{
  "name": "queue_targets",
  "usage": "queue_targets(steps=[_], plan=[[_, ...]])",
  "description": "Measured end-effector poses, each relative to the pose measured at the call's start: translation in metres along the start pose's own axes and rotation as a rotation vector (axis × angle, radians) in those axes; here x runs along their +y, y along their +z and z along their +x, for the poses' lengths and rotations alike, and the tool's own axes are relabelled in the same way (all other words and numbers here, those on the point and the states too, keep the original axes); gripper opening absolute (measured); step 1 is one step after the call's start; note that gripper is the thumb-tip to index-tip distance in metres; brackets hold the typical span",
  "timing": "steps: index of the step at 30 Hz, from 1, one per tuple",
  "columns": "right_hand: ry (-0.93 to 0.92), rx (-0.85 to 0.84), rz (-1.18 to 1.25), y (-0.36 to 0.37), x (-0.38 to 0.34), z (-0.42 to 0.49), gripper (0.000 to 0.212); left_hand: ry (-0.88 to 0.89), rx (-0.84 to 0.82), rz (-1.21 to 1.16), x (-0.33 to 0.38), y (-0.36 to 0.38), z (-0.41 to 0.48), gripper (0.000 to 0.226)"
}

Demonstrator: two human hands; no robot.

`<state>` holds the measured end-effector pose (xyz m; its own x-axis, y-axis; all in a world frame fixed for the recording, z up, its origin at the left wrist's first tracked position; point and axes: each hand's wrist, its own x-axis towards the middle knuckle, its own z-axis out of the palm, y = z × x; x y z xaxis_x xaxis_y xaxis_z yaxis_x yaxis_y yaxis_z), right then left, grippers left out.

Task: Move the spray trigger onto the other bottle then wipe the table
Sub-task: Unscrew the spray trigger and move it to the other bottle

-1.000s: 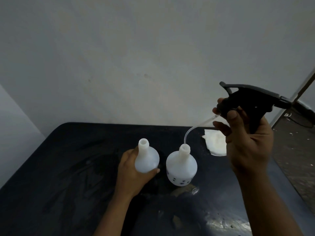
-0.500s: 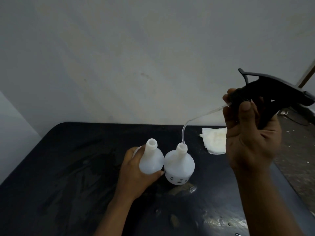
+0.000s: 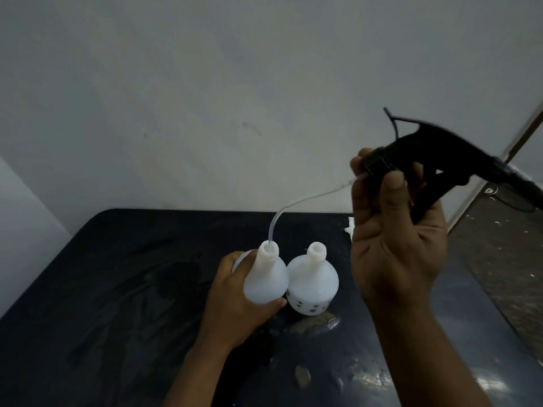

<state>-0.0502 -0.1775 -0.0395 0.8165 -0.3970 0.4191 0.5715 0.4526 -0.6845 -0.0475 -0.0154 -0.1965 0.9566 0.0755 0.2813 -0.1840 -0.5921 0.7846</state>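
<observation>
My right hand (image 3: 393, 245) grips a black spray trigger (image 3: 435, 163) raised above the table, its nozzle pointing right. A clear dip tube (image 3: 296, 202) curves down from it, and its tip sits in the mouth of a plain white bottle (image 3: 266, 277). My left hand (image 3: 235, 295) holds that bottle, lifted and tilted slightly. Right beside it, touching, a second white bottle (image 3: 313, 286) with black dots near its base stands on the black table (image 3: 117, 304) with an open neck.
A white cloth (image 3: 349, 227) lies at the table's back edge, mostly hidden behind my right hand. Wet patches (image 3: 361, 377) shine on the table's front right. A grey wall rises behind; a speckled floor (image 3: 505, 259) and a door frame lie to the right.
The dip tube came out of the dotted bottle and its tip now enters the plain bottle. My left hand lifted that bottle toward the tube; my right hand shifted the trigger left.
</observation>
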Motion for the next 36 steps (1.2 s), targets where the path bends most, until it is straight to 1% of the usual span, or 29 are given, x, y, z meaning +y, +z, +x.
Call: queue_targets(steps=[1, 2, 3, 8, 13, 19, 22, 28, 33, 36], plan=[[0.124, -0.088, 0.207, -0.012, 0.016, 0.014, 0.02, 0.005, -0.003, -0.002, 0.0, 0.001, -0.001, 0.086], [0.103, -0.095, 0.215, -0.018, 0.016, 0.013, 0.021, 0.008, -0.007, -0.004, 0.0, 0.001, -0.001, 0.086], [0.101, -0.105, 0.21, -0.027, 0.017, 0.011, 0.021, 0.008, -0.011, -0.005, 0.001, 0.001, -0.002, 0.086], [0.135, -0.143, 0.214, -0.022, 0.021, 0.015, 0.022, 0.017, -0.007, -0.015, 0.0, 0.0, -0.002, 0.085], [0.125, -0.13, 0.201, -0.019, 0.023, 0.012, 0.02, 0.018, 0.004, -0.006, 0.0, -0.001, -0.003, 0.083], [0.152, -0.107, 0.229, -0.011, 0.021, 0.006, 0.019, 0.036, -0.012, -0.001, -0.001, 0.001, -0.004, 0.086], [0.138, -0.132, 0.255, -0.012, 0.019, 0.007, 0.019, 0.041, -0.003, 0.013, -0.001, 0.001, -0.004, 0.084], [0.157, -0.136, 0.224, -0.011, 0.022, 0.005, 0.024, 0.035, -0.009, -0.003, -0.002, 0.002, -0.004, 0.082], [0.168, -0.128, 0.206, -0.014, 0.027, 0.007, 0.022, 0.041, -0.007, -0.018, -0.002, 0.002, -0.003, 0.085], [0.173, -0.119, 0.187, -0.016, 0.032, 0.007, 0.022, 0.019, -0.009, -0.018, -0.003, 0.002, -0.003, 0.082]])
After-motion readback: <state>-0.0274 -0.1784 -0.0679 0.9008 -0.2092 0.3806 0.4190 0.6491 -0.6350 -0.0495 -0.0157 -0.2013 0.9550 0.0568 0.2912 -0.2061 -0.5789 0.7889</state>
